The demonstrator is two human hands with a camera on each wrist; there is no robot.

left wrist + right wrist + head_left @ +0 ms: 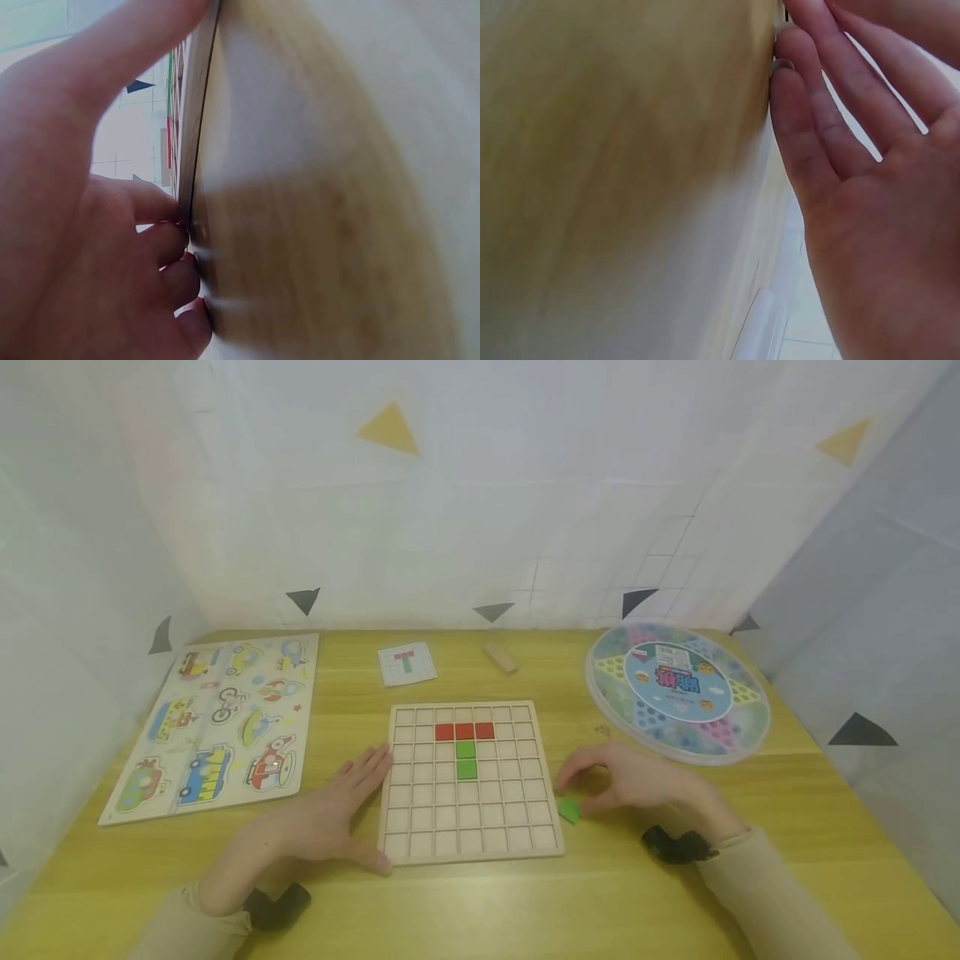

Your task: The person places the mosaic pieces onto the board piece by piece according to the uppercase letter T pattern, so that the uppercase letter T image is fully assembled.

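A square wooden grid board point(471, 839) lies in the middle of the table. In its upper part, three red tiles point(465, 732) form a row, with two green tiles point(467, 749) below the middle one. My left hand point(330, 818) rests along the board's left side, fingers spread and thumb at the lower left corner. In the left wrist view, its fingertips touch the board's edge point(196, 112). Just right of the board, my right hand point(626, 777) pinches a loose green tile point(569, 811) between curved fingers and thumb. The right wrist view hides that tile.
Beyond the board lie a small pattern card point(407, 665) with a red and green T shape and a wooden block point(500, 657). A vehicle picture puzzle point(251, 702) lies at left. A round board-game box point(678, 693) lies at back right, close to my right hand.
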